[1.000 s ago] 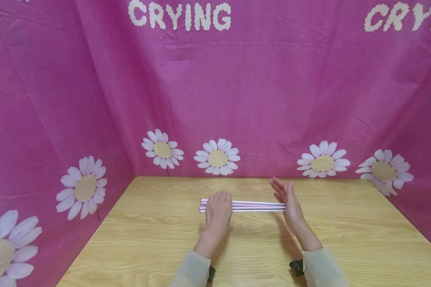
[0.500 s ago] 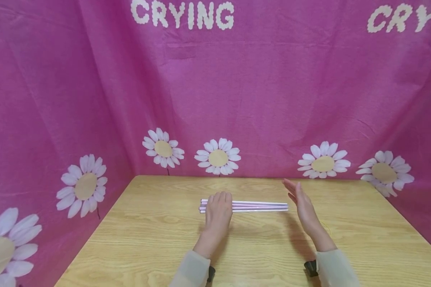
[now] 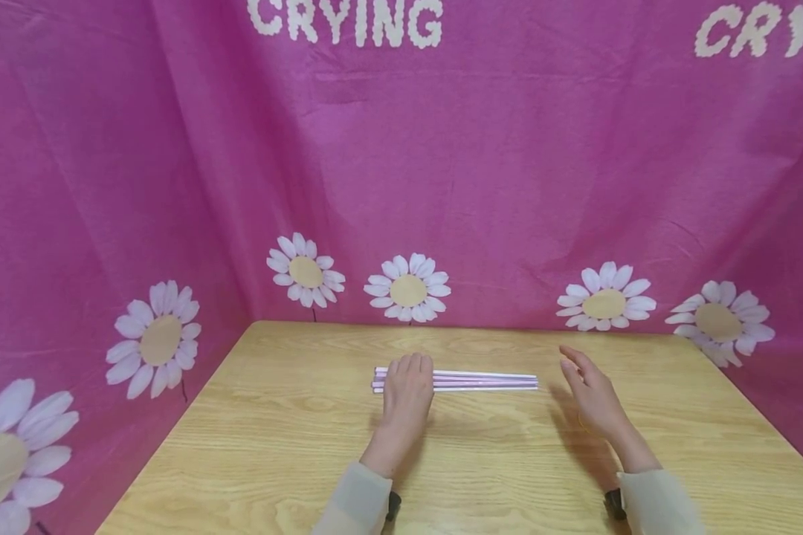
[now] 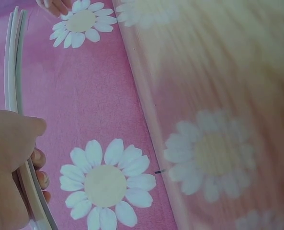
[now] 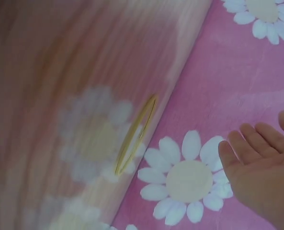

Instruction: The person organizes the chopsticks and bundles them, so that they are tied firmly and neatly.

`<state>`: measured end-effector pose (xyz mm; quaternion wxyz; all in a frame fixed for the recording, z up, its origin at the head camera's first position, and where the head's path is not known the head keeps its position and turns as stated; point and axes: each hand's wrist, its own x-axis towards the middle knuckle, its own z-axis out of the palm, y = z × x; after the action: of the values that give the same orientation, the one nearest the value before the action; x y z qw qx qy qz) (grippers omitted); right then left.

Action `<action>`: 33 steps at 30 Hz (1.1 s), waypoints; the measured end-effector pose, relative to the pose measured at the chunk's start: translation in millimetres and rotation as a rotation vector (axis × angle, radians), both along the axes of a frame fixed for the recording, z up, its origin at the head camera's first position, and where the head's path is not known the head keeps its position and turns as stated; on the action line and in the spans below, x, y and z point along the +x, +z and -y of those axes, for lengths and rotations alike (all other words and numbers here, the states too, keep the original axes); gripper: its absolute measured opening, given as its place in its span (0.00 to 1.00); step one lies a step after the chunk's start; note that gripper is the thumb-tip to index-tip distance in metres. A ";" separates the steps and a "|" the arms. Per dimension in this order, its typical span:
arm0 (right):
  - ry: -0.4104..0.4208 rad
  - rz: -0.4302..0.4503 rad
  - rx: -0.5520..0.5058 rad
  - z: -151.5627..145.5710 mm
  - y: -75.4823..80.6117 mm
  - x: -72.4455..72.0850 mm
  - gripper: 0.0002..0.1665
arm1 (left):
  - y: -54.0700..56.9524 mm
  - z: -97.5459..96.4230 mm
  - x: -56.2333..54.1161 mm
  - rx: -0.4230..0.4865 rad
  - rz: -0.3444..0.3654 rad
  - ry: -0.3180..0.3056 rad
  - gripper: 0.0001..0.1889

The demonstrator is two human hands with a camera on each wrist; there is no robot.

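Note:
My left hand (image 3: 408,390) grips a bundle of several slim pale pink and white sticks (image 3: 485,382), chopstick-like, near their left ends. They lie sideways in the head view, tips pointing right. In the left wrist view the fingers (image 4: 41,178) curl round the sticks (image 4: 12,62). To the right of the tips, my right hand (image 3: 595,397) is held apart from them over the table, palm inward, holding nothing. The right wrist view shows that hand (image 5: 261,163) with relaxed fingers. A thin yellow rubber band (image 5: 137,134) lies on the table, mostly hidden behind the right hand in the head view.
The wood-grain table (image 3: 274,446) reaches back to a magenta cloth (image 3: 495,186) printed with white daisies and letters. The cloth also hangs along the left and right sides. A black strap piece (image 3: 613,504) shows at the right wrist.
My right hand has moved away from the stick tips, to the right and slightly nearer, over the rubber band. The left hand keeps its grip on the sticks in about the same place.

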<state>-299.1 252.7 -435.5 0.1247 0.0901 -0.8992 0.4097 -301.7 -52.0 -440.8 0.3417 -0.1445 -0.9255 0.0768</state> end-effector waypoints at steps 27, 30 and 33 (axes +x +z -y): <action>0.039 -0.205 0.803 -51.9 -36.2 -2.8 0.09 | -1.1 1.0 0.3 0.036 0.011 -0.028 0.09; 0.013 -0.243 0.905 -50.3 -39.1 -0.6 0.11 | -1.5 1.1 -0.3 0.047 0.008 -0.039 0.08; -0.008 -0.304 0.975 -48.3 -41.6 1.9 0.13 | -1.5 1.5 -0.1 0.044 0.017 -0.039 0.08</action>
<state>-297.2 301.0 -477.2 0.1991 0.1929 -0.9578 -0.0759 -301.8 -53.5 -442.3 0.3384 -0.1554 -0.9268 0.0485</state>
